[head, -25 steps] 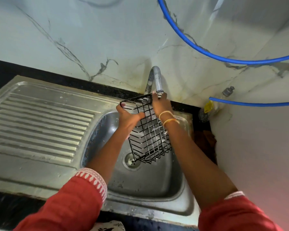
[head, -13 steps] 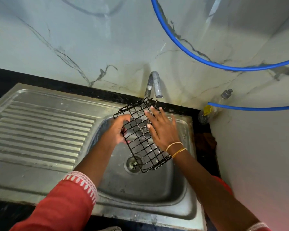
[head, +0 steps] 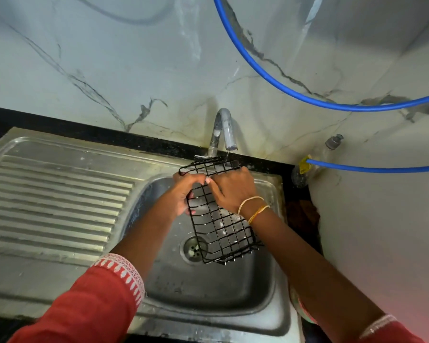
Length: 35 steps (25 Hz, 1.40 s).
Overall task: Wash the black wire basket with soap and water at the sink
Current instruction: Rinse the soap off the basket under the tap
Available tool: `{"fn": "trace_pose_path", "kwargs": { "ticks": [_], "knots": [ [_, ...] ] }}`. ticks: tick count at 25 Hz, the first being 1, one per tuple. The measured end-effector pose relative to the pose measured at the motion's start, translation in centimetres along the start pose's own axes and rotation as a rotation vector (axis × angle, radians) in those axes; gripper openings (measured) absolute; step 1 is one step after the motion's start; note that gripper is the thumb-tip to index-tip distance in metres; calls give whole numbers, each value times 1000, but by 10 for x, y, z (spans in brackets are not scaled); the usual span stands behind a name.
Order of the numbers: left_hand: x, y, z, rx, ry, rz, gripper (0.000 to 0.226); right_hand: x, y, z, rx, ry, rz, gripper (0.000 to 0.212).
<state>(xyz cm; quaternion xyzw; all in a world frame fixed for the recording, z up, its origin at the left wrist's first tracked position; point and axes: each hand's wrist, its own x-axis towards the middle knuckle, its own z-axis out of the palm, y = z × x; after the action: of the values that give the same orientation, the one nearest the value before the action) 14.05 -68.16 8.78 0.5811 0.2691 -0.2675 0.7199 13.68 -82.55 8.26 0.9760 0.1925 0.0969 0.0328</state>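
Presently the black wire basket (head: pixel 221 216) is held tilted over the sink bowl (head: pixel 208 293), its far end raised just below the tap spout (head: pixel 229 134) and its near end hanging low beside the drain (head: pixel 193 247). The mesh side faces up toward me.

My left hand (head: pixel 183 194) has its grip clenched on the basket's left edge, fingers curled round the wire and thumb on top near the upper rim. My right hand (head: pixel 233 191) lies palm down on the mesh, fingers wrapped over the wires at the far end; that grip is also grasping the basket. The two thumbs nearly meet at the middle of the frame. Two thin bangles (head: pixel 254 206) sit at the right wrist.

A thin thread of water falls from the spout onto the basket's far rim. The bowl is wet, with droplets on the steel. The ribbed drainboard (head: pixel 55 194) lies to the left of the bowl. A red sleeve (head: pixel 89 305) with a white patterned cuff covers my left forearm. Behind the sink stands a marbled wall (head: pixel 134 58), with a blue hose (head: pixel 295 92) looping across it at the upper right.
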Motion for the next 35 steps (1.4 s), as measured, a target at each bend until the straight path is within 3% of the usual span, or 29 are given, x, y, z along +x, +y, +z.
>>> {"fn": "trace_pose_path", "kwargs": {
  "ticks": [1,3,5,7,11,13,15,18,20,24,25,28,30,32,35],
  "knots": [
    [5,-2,1,16,3,26,90,4,1,-2,-15,-38,21,62],
    [12,-5,1,-1,27,45,100,4,-2,1,-9,38,41,54],
    [12,0,-2,-120,51,10,65,-7,-9,12,58,140,4,39],
    [10,2,-7,-206,84,-13,26,-18,-9,22,165,181,-39,39],
    [19,3,-20,-274,104,-18,23,-26,1,25,249,340,19,33],
    [18,4,-23,-252,89,-11,21,-24,2,21,206,321,33,31],
    [18,4,-23,-240,54,-14,25,-21,3,16,131,253,40,34],
    [21,7,-19,-257,37,19,58,-12,-1,9,3,140,146,40],
    [22,7,-16,-215,51,33,72,-5,0,6,47,84,187,45],
    [21,-3,-14,-184,56,-11,27,7,18,5,262,9,64,44],
    [24,-4,-14,-219,41,-14,30,8,18,4,307,51,80,44],
    [32,-11,-8,-265,9,32,97,17,11,2,345,172,242,45],
    [34,-28,-1,-164,-46,72,116,26,11,-1,384,252,353,44],
    [22,-40,1,-76,-96,94,109,32,13,-3,441,264,419,42],
    [24,-43,-3,-160,-20,120,76,21,1,4,334,183,400,41]
  ]
}}
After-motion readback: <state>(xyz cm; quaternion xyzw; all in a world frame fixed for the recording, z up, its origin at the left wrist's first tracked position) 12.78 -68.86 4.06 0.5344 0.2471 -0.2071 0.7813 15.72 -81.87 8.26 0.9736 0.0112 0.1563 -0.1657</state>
